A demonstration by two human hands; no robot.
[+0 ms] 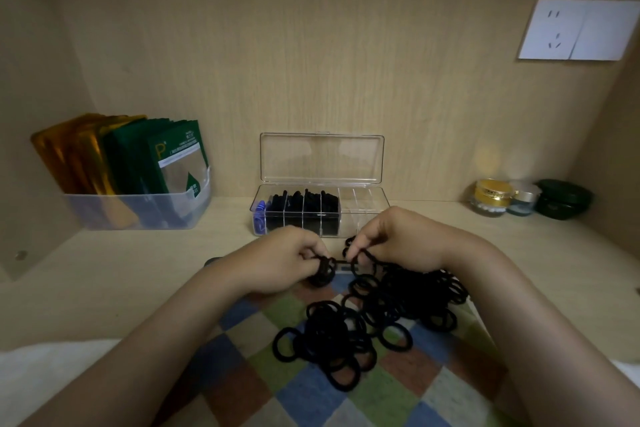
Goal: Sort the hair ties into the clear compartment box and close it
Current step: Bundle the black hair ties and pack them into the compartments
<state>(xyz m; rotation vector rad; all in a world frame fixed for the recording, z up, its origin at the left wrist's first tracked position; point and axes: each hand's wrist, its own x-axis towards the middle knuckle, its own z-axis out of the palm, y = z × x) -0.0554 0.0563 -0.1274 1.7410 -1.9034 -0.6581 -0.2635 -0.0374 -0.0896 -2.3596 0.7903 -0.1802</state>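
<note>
I am seeing a dim wooden alcove: a white wall socket (577, 29) is sitting on the back panel (311, 62), upper right.

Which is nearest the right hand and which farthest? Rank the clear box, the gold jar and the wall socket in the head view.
From the right hand:
1. Clear box, just behind the hand, mid-shelf, lid up.
2. Gold jar, farther right, against the back wall.
3. Wall socket, high on the back wall, upper right.
</note>
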